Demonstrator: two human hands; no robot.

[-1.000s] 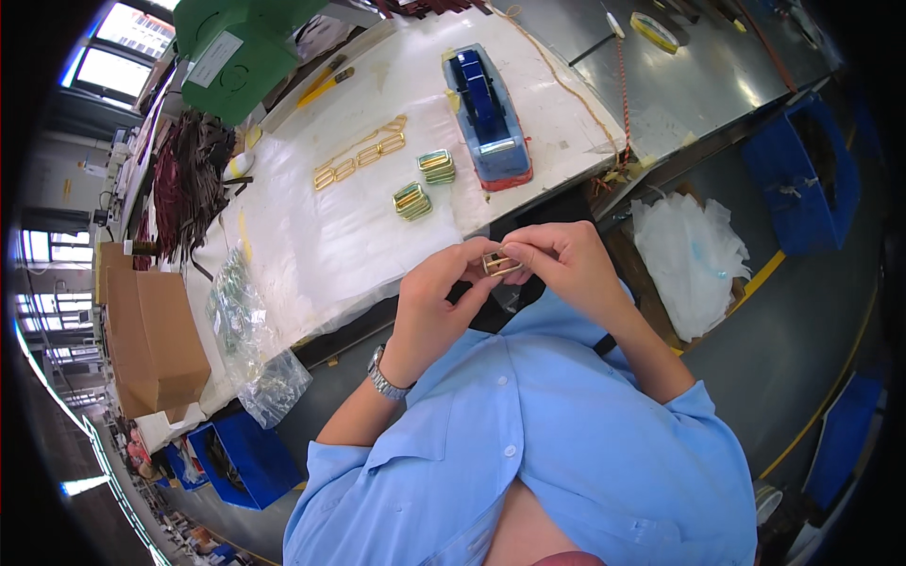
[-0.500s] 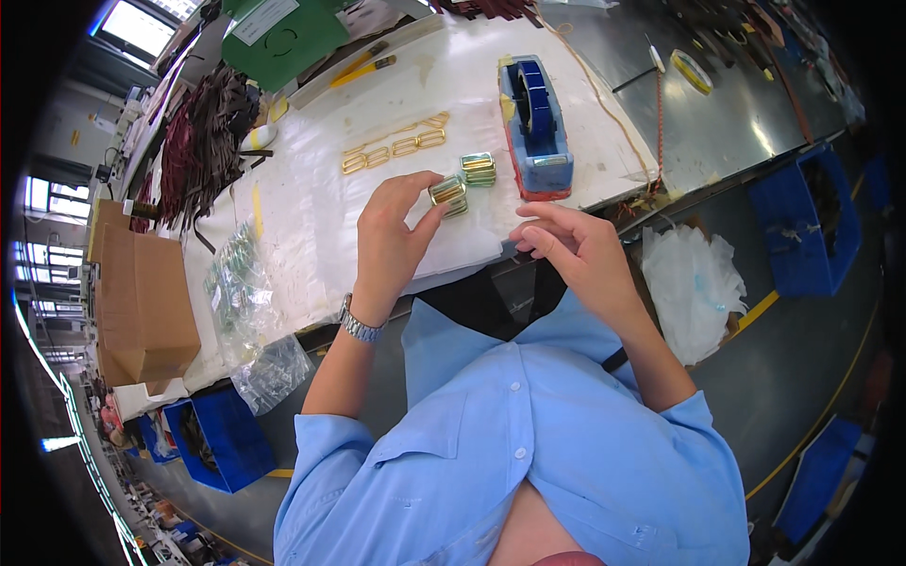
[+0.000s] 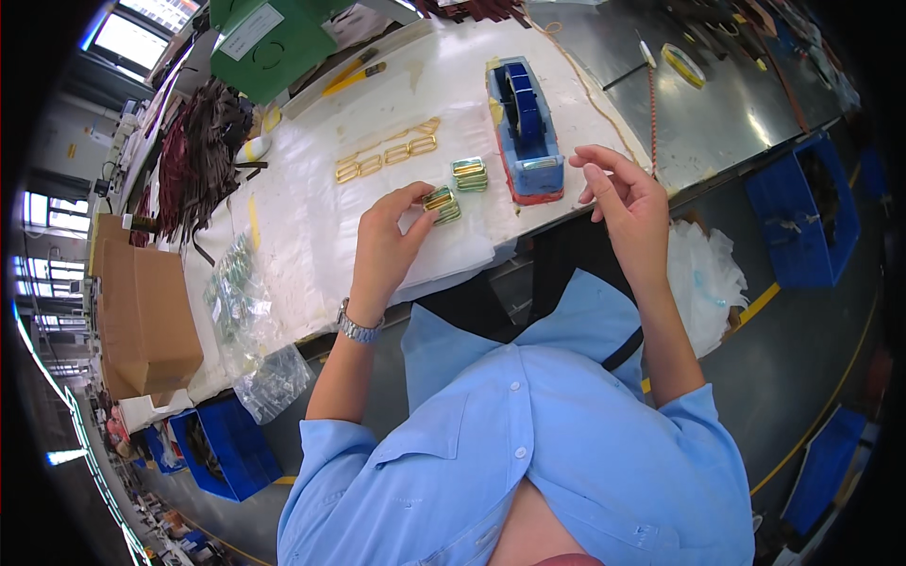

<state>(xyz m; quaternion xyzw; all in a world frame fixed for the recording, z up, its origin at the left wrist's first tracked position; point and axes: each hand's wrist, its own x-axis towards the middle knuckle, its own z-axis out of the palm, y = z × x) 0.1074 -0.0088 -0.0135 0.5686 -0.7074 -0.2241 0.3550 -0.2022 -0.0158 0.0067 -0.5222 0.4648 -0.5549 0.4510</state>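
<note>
Here, left hand (image 3: pixel 379 241): pinching the nearer buckle stack (image 3: pixel 442 206).
Right hand (image 3: pixel 627 209): loosely spread, near the tape dispenser (image 3: pixel 530 156).

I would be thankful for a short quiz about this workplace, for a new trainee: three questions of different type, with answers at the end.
1. True or false: the watch is on the left wrist.
2. Choose one. The left hand touches:
a) the carton
b) a buckle stack
c) the green box
3. Fill in: on the table, the thing nearest to the right hand is the ____.

Key:
1. True
2. b
3. tape dispenser
</note>
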